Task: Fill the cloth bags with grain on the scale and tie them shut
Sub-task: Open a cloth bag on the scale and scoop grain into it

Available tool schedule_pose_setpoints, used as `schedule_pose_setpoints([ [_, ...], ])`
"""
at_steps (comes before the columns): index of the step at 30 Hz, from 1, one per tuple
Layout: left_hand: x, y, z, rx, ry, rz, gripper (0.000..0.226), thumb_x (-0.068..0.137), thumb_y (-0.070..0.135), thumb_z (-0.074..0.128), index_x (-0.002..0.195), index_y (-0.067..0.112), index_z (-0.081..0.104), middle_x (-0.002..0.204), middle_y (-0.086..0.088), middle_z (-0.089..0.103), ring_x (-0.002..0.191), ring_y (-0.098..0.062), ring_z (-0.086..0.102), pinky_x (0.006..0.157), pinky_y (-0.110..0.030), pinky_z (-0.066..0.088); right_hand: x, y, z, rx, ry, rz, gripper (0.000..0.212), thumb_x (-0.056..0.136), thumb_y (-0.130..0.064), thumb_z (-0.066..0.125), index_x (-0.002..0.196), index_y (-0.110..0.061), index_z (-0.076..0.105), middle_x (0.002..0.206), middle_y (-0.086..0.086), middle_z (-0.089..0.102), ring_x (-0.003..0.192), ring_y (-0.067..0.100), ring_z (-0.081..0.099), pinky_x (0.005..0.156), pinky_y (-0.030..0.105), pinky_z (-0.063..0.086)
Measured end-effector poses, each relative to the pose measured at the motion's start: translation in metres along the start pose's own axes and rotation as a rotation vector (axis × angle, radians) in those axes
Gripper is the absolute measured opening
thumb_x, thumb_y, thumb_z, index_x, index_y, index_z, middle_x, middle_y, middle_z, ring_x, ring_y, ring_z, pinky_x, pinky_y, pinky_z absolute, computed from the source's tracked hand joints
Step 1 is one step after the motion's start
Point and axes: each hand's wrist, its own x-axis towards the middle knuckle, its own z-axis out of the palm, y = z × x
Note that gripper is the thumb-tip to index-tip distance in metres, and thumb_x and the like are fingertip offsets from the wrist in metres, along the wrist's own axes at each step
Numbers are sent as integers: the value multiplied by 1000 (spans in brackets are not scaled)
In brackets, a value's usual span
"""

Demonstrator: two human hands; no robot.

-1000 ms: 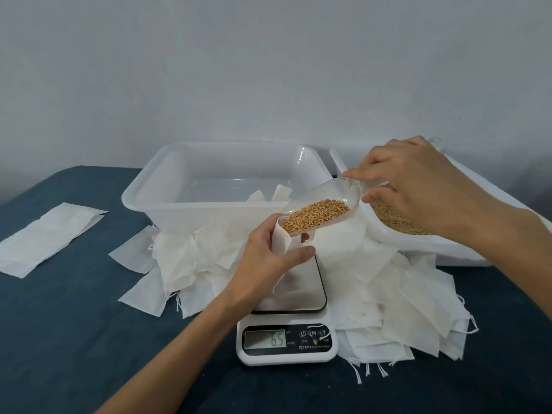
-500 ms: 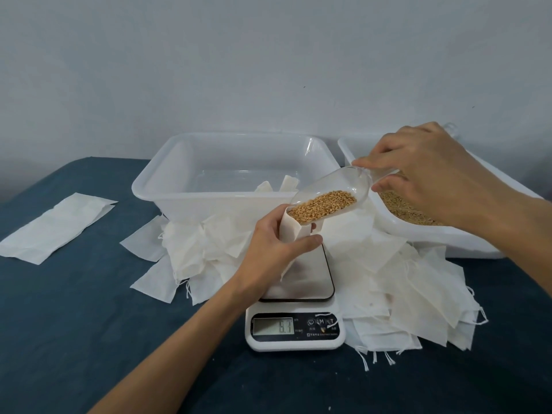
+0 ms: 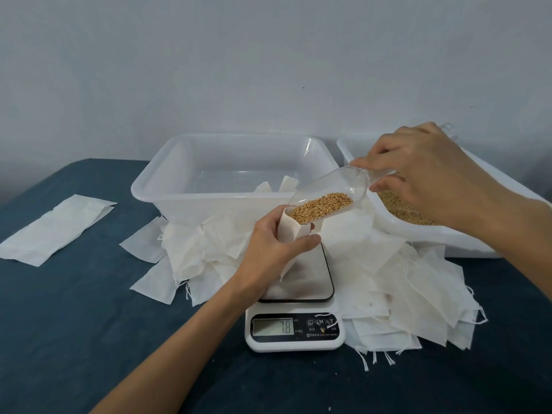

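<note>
Grain (image 3: 321,205) lay in the clear scoop (image 3: 328,192) my right hand (image 3: 418,171) pinched by its handle, tilted down into the cloth bag (image 3: 291,234). My left hand (image 3: 274,249) curled its fingers around that bag's mouth, holding it upright on the scale (image 3: 298,297); below my thumb, its display (image 3: 273,327) read 7.8.

Your left hand (image 3: 276,249) is out over the middle, forearm running in from the lower left, palm turned right. Its fingers and thumb curl round a bag (image 3: 291,234) and hold it upright, thumb lying across the front. Your right hand (image 3: 418,174) is higher, reaching in from the right with the back of the hand up. Its thumb and fingers pinch the handle end of a scoop (image 3: 328,195), tilted down toward the left hand.
</note>
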Motion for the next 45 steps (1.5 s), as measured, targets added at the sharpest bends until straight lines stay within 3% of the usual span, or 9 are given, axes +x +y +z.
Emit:
schedule_pose_setpoints([
  [21, 0, 1, -1, -4, -12, 11, 39, 84, 4, 83, 119, 11, 69, 100, 3, 76, 94, -13, 69, 83, -26, 51, 1, -1, -3, -4, 15, -7, 36, 82, -11, 80, 116, -20, 75, 102, 3, 71, 93, 31, 61, 91, 48, 38],
  [32, -1, 1, 0, -23, -24, 10, 43, 77, 17, 84, 117, 11, 69, 100, -2, 75, 93, -18, 67, 86, -32, 52, 0, 0, -2, -31, 38, -30, 38, 81, -10, 81, 116, -21, 75, 99, 0, 70, 92, 29, 61, 90, 46, 38],
  [45, -2, 3, 1, -10, -1, -6, 46, 77, 18, 84, 120, 13, 70, 110, -7, 76, 97, -22, 68, 89, -37, 53, 0, 1, 0, -69, 78, -57, 39, 75, -8, 85, 111, -20, 77, 94, 2, 71, 86, 32, 63, 86, 49, 42],
])
